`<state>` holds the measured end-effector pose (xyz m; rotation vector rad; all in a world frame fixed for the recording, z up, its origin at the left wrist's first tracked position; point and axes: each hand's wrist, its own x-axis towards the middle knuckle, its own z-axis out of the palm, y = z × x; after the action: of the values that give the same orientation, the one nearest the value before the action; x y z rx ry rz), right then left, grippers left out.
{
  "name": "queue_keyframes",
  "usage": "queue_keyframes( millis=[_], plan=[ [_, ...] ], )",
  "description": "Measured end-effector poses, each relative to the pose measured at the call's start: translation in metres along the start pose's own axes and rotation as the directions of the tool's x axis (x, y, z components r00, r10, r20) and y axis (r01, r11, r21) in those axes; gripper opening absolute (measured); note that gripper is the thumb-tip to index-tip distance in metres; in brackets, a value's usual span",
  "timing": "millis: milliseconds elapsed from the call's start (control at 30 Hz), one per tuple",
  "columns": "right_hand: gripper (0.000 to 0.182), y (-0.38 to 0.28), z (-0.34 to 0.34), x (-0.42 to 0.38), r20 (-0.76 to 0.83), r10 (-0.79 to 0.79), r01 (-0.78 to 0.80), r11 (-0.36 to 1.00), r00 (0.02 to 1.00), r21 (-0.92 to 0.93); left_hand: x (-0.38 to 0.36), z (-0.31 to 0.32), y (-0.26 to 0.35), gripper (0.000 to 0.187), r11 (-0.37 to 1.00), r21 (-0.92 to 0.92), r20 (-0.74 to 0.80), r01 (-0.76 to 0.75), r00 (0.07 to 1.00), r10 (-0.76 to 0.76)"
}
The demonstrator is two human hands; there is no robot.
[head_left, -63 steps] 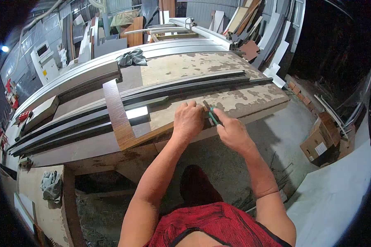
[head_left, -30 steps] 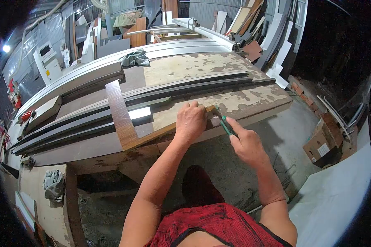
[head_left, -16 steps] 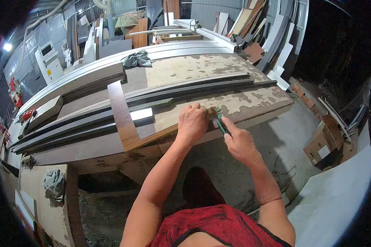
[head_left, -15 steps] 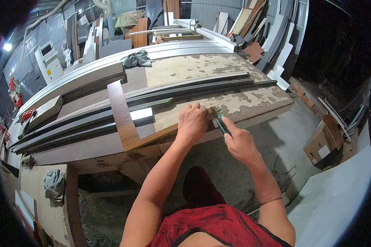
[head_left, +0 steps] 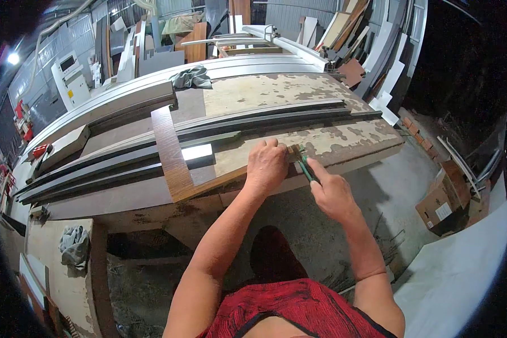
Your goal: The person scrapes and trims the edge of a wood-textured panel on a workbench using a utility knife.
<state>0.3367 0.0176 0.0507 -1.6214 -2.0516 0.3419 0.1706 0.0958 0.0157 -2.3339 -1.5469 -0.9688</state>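
My left hand (head_left: pixel 267 163) is closed over the right end of a narrow brown wooden strip (head_left: pixel 219 183) along the worktable's near edge. In my right hand (head_left: pixel 329 191) is a green-handled tool (head_left: pixel 305 167), its head against the strip's end just right of my left fingers. The strip's left end meets a wider brown board (head_left: pixel 172 155) that lies across several long dark profiles (head_left: pixel 265 122). A small bright white piece (head_left: pixel 197 152) sits beside that board.
The worktable (head_left: pixel 372 147) has a patchy, worn surface. A grey cloth (head_left: pixel 191 77) lies at its back, another cloth (head_left: pixel 74 247) on a lower bench (head_left: pixel 45 231) at left. A cardboard box (head_left: pixel 436 205) stands on the floor at right. Boards lean against the far wall.
The whole view has shifted slightly. Both hands keep nearly the same places on the strip and tool, with the tool's handle turned a little.
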Motion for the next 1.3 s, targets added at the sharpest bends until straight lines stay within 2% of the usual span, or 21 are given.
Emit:
queue_keyframes(
  millis=[133, 167, 233, 333, 433, 533, 633, 733, 833, 1033, 1133, 1233, 1300],
  plan=[
    [0.048, 0.007, 0.003, 0.003, -0.018, -0.033, 0.034, 0.998, 0.999, 0.049, -0.001, -0.004, 0.004, 0.010, 1.000, -0.026, -0.047, -0.015, 0.999, 0.014],
    [0.048, 0.011, 0.008, 0.011, -0.049, -0.079, 0.081, 0.996, 0.996, 0.047, -0.001, -0.006, 0.005, 0.010, 0.999, -0.042, -0.070, -0.020, 0.997, 0.017],
    [0.049, 0.018, 0.018, 0.026, -0.110, -0.172, 0.177, 0.983, 0.979, 0.037, -0.001, -0.004, 0.004, 0.011, 0.999, -0.044, -0.013, -0.003, 1.000, 0.002],
    [0.047, 0.018, 0.019, 0.029, -0.108, -0.181, 0.181, 0.983, 0.977, -0.007, 0.000, -0.002, 0.002, 0.011, 1.000, -0.025, 0.004, 0.004, 1.000, -0.004],
    [0.047, 0.009, 0.009, 0.009, -0.047, -0.097, 0.095, 0.994, 0.994, -0.050, 0.000, 0.001, 0.001, 0.010, 1.000, 0.005, -0.007, -0.003, 1.000, 0.003],
    [0.047, 0.007, 0.006, -0.001, -0.051, -0.086, 0.085, 0.996, 0.995, -0.018, -0.001, 0.003, -0.001, 0.011, 1.000, 0.001, 0.000, 0.000, 1.000, 0.000],
    [0.048, 0.005, 0.008, 0.011, -0.049, -0.107, 0.103, 0.992, 0.993, -0.078, 0.001, 0.002, -0.001, 0.012, 1.000, -0.005, -0.002, 0.001, 1.000, -0.001],
    [0.051, 0.010, 0.017, 0.029, -0.081, -0.121, 0.121, 0.993, 0.989, -0.004, 0.001, 0.003, 0.000, 0.012, 1.000, 0.002, 0.001, 0.004, 1.000, -0.004],
    [0.052, -0.003, 0.007, 0.021, 0.004, -0.034, 0.034, 0.998, 0.999, -0.060, -0.001, 0.002, 0.000, 0.012, 1.000, 0.021, 0.007, 0.008, 1.000, -0.009],
    [0.052, 0.002, 0.005, -0.005, -0.037, -0.019, 0.020, 1.000, 0.999, 0.003, 0.001, 0.002, 0.001, 0.016, 0.999, 0.048, 0.048, 0.018, 0.999, -0.020],
    [0.052, 0.001, 0.007, 0.007, -0.022, -0.051, 0.049, 0.996, 0.998, -0.070, 0.002, -0.002, 0.002, 0.017, 0.999, 0.041, 0.063, 0.024, 0.998, -0.027],
    [0.050, 0.008, 0.019, 0.030, -0.079, -0.141, 0.136, 0.989, 0.987, -0.057, 0.001, 0.001, 0.001, 0.017, 0.999, 0.021, 0.041, 0.031, 0.999, -0.032],
    [0.050, 0.005, 0.017, 0.028, -0.063, -0.119, 0.115, 0.991, 0.991, -0.072, 0.001, 0.002, 0.001, 0.017, 0.999, 0.016, 0.026, 0.033, 0.999, -0.034]
  ],
)
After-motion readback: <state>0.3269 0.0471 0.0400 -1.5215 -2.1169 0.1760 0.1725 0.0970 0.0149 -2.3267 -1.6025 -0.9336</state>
